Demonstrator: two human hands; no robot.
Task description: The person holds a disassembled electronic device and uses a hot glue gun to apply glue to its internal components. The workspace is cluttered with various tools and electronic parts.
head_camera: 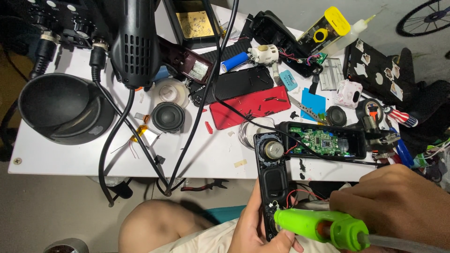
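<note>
Two hands busy on one speaker panel, at the near table edge.
Left hand (255, 225) clamped round black speaker panel (272, 180); right hand (398, 201) closed on green glue gun (318, 226), nozzle at panel's lower end. Beyond, open black casing (328, 140) with circuit board bare, unjoined. Farther, red cover (251, 107). Glue spot hidden; fingertips cut off.

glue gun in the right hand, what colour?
Bright green glue gun, held by the right hand; head view.
</note>
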